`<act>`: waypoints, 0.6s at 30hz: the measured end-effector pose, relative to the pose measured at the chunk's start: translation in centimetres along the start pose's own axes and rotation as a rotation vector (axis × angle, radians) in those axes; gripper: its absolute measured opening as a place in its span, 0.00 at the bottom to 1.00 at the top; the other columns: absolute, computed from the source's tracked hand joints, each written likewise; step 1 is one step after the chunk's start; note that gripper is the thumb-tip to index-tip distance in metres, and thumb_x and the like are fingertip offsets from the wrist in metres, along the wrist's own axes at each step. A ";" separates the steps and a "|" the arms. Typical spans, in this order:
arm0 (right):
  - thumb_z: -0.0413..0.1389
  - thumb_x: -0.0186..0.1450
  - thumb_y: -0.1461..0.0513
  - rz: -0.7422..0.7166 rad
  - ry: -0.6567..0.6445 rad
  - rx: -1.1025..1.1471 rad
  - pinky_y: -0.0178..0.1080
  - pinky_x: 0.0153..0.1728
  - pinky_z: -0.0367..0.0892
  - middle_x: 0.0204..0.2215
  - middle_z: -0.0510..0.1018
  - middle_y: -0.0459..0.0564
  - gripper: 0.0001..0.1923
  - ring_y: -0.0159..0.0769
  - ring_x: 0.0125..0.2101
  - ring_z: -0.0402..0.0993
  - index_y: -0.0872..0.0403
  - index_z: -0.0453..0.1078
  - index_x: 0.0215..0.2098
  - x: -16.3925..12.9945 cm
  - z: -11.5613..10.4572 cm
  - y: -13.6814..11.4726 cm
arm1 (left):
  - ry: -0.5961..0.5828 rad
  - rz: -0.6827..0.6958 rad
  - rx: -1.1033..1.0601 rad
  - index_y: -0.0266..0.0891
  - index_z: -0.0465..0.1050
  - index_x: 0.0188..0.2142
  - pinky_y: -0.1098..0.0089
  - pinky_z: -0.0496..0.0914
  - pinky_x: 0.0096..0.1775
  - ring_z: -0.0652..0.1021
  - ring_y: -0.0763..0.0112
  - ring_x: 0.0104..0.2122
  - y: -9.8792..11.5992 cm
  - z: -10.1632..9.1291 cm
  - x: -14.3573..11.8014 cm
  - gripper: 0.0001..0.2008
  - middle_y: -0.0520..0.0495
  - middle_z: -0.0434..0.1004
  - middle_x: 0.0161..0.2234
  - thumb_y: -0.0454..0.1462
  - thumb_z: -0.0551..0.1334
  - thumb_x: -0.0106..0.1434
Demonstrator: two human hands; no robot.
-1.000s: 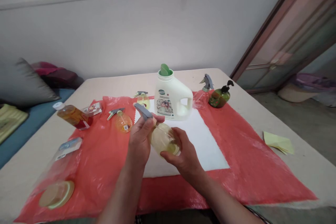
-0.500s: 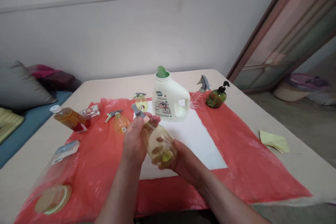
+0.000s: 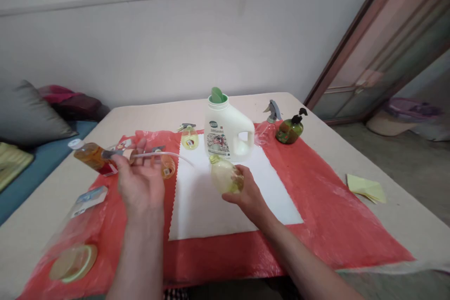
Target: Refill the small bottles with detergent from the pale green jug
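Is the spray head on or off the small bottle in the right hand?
Off. The left hand holds the spray head with its tube trailing clear, while the right hand holds the small bottle, its neck bare.

Two bare forearms reaching forward from the bottom edge, spread apart. Left hand [image 3: 140,183] raised to the left of the white jug [image 3: 228,129], palm turned up and toward the camera, fingers loosely curled, thumb and fingertips pinching the grey spray head [image 3: 117,153] with its thin tube trailing out toward the jug. Right hand [image 3: 246,192] lower, just in front of the jug, back of the hand up, fingers wrapped round the pale yellow bottle [image 3: 225,176], wrist straight, forearm angled in from the lower right.
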State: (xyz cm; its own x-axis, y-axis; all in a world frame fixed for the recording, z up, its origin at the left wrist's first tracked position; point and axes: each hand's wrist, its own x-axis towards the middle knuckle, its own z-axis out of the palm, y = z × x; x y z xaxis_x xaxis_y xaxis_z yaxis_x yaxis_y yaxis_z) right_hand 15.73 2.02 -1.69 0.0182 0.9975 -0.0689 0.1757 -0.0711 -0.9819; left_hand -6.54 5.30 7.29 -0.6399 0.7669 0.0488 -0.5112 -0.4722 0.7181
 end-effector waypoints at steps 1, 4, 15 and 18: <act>0.67 0.46 0.60 0.013 0.001 -0.002 0.49 0.49 0.69 0.49 0.70 0.50 0.38 0.45 0.48 0.70 0.49 0.58 0.53 0.1 0.0 0.0 | 0.006 0.024 0.007 0.41 0.73 0.36 0.69 0.72 0.39 0.77 0.67 0.46 0.2 -0.1 0.2 0.18 0.47 0.80 0.42 0.51 0.56 0.69; 0.68 0.46 0.58 -0.004 0.006 -0.056 0.47 0.48 0.68 0.48 0.73 0.48 0.38 0.44 0.47 0.71 0.48 0.58 0.52 0.1 0.6 0.0 | 0.004 0.068 0.025 0.40 0.74 0.38 0.74 0.68 0.32 0.77 0.71 0.40 0.1 -0.1 0.1 0.15 0.46 0.80 0.41 0.49 0.60 0.68; 0.71 0.43 0.58 -0.109 0.003 -0.492 0.61 0.65 0.49 0.57 0.72 0.61 0.47 0.57 0.61 0.64 0.53 0.60 0.59 1.3 5.0 4.3 | 0.026 0.136 0.141 0.43 0.77 0.40 0.75 0.71 0.34 0.77 0.73 0.39 0.3 0.7 -1.1 0.08 0.48 0.79 0.42 0.40 0.68 0.61; 0.68 0.49 0.50 -0.124 0.101 -0.351 0.58 0.64 0.55 0.62 0.67 0.62 0.48 0.55 0.64 0.61 0.55 0.59 0.63 1.3 3.0 3.8 | 0.062 0.127 0.113 0.43 0.77 0.40 0.74 0.72 0.35 0.78 0.73 0.39 0.6 0.4 -0.7 0.08 0.49 0.79 0.41 0.40 0.69 0.61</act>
State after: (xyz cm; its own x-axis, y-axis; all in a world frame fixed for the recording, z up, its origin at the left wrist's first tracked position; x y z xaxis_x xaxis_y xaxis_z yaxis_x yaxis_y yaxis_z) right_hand 13.51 3.03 -6.07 0.0692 0.9943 0.0812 0.5084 0.0349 -0.8604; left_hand -6.14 4.63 8.00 -0.7310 0.6745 0.1036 -0.3585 -0.5088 0.7827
